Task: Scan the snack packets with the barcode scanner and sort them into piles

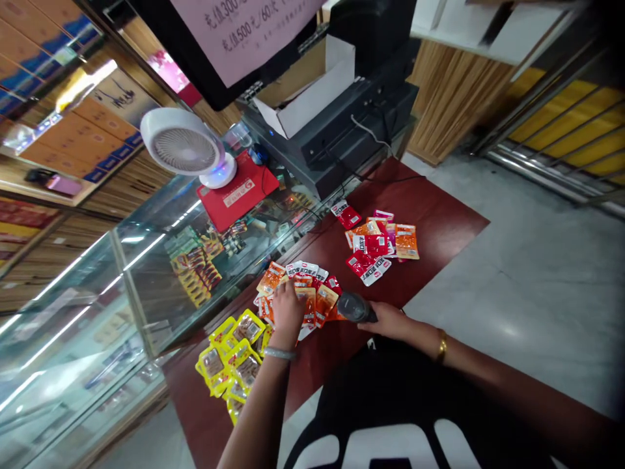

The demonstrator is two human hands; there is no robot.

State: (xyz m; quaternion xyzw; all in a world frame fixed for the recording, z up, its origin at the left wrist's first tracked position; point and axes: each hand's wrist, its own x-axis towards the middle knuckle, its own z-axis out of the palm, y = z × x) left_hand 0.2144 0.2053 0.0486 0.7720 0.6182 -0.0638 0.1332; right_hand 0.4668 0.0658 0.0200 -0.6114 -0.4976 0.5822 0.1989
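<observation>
Head view. Holding a dark handheld scanner [355, 306] in the right hand [390, 321], with the fingers wrapped round its narrower end; pointing its broader head toward the left hand [287, 306]. Resting the left hand on a pile of orange, red and white packets [308, 303], bending the fingers down over it; not managing to tell whether pinching a packet or merely touching. Wearing a pale band [279, 354] at the left wrist and a gold-coloured bracelet [442, 346] at the right.

Logging a second group of red, orange and white packets [375, 245] beyond the right hand and scanner, with a red-and-white packet [346, 213] at its far side. Recording a heap of yellow packets [244, 355] just left of the left hand and forearm. Finding all of these on the dark red surface [434, 202] below both hands.

Observing a glass display case [146, 260] beyond the left hand, with a white fan [180, 143] and red mat [239, 195] on top. Farther out ahead of both hands, noting an open white box [322, 98] on a dark unit [312, 153], next to a screen [193, 62] bearing a pink sheet [234, 39]. Seeing metal rails [561, 163] well right of the right hand.
</observation>
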